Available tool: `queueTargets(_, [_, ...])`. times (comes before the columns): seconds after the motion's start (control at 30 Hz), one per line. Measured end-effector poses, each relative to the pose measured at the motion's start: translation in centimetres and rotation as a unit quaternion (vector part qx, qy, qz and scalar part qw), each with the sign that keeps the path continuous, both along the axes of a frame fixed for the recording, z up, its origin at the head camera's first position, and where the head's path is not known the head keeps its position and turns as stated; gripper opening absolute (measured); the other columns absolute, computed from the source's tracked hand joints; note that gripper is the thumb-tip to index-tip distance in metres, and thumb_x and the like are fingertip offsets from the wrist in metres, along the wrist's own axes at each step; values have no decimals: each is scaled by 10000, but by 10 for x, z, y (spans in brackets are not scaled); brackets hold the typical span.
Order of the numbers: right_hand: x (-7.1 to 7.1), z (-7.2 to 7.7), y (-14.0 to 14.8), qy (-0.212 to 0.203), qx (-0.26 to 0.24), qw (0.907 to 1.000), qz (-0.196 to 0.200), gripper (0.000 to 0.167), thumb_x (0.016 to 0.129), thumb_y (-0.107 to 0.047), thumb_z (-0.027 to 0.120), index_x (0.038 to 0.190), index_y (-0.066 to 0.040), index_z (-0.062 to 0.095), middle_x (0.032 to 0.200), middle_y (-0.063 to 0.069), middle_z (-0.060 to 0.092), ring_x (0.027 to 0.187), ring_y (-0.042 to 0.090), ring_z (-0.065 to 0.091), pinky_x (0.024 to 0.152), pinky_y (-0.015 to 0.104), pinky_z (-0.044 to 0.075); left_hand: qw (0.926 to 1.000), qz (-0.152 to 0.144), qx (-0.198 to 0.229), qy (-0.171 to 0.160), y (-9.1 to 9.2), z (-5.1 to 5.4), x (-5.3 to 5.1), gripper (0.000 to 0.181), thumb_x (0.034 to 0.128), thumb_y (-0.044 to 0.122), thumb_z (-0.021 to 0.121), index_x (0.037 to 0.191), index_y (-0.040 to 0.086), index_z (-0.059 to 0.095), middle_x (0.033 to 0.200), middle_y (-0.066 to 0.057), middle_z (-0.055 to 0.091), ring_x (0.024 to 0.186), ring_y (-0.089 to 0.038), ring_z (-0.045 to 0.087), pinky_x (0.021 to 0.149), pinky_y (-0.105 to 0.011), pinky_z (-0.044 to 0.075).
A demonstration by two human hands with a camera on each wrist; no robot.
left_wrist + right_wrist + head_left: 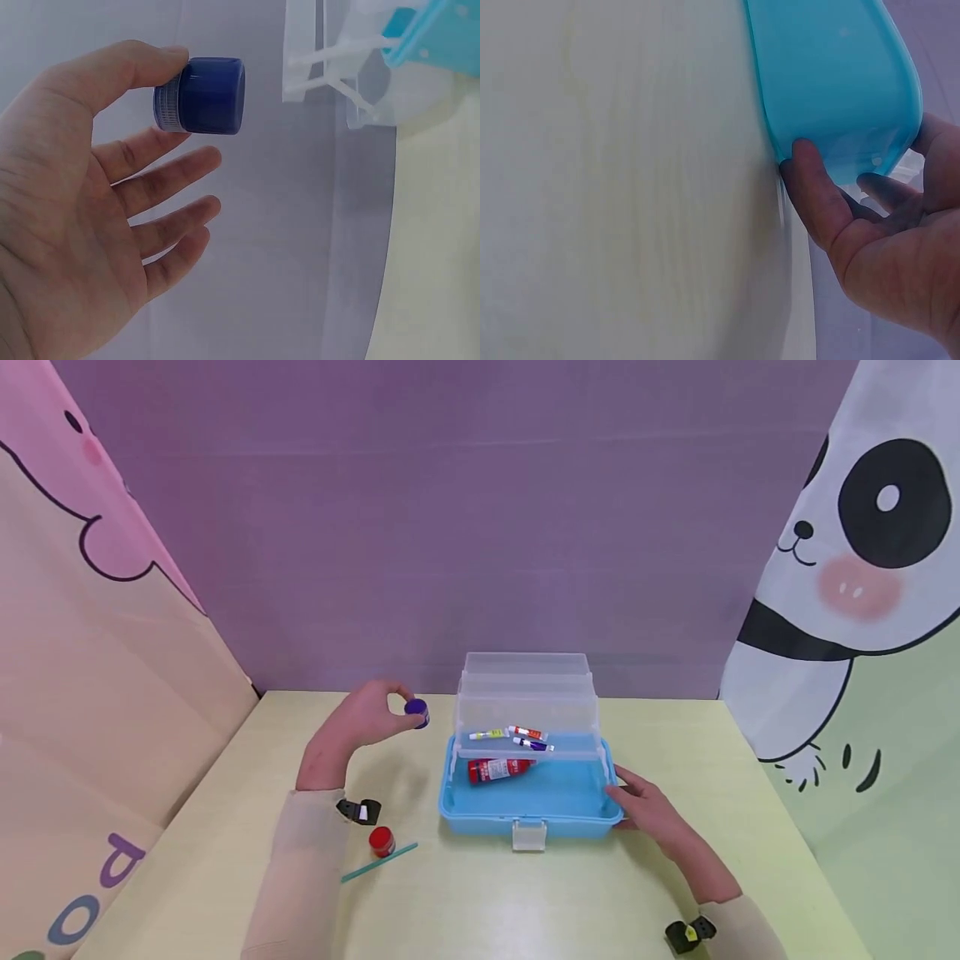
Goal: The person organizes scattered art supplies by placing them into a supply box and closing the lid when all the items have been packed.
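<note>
Between thumb and index finger, my left hand (369, 717) pinches a small blue jar (417, 713) above the table, left of the storage box. The left wrist view shows the jar's ribbed lid and dark blue body, with the other fingers spread below. A light blue plastic storage box (480, 827) stands with its clear lid (525, 685) raised. My right hand (651, 810) grips the box's right end, thumb at the rim and fingers outside. Inside lies a red bottle (498, 770) with a white label. Small paint tubes (528, 733) lie in the clear tray above it.
A red-lidded jar (382, 841) and a thin teal stick (379, 862) lie on the pale table (480, 910), near my left forearm. A purple cloth wall (480, 527) rises behind the table. Printed cloth panels stand at both sides.
</note>
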State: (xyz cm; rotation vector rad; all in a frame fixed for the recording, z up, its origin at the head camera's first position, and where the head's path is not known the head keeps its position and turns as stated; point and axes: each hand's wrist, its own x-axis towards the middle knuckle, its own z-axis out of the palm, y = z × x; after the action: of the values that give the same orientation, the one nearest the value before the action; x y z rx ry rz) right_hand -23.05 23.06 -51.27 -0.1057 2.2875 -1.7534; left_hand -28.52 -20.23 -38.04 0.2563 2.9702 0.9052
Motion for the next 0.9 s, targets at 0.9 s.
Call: queueTargets(0.9, [1, -3, 2, -84, -102, 9999, 28, 609, 1005, -271, 548, 1510, -31, 305, 1331, 306, 479, 1094, 397, 594, 815, 462, 545, 9970, -758, -140, -38, 51, 20, -57, 374, 830, 373, 755, 1088, 125, 646, 1096, -60, 602, 970, -243, 547, 786, -417, 520])
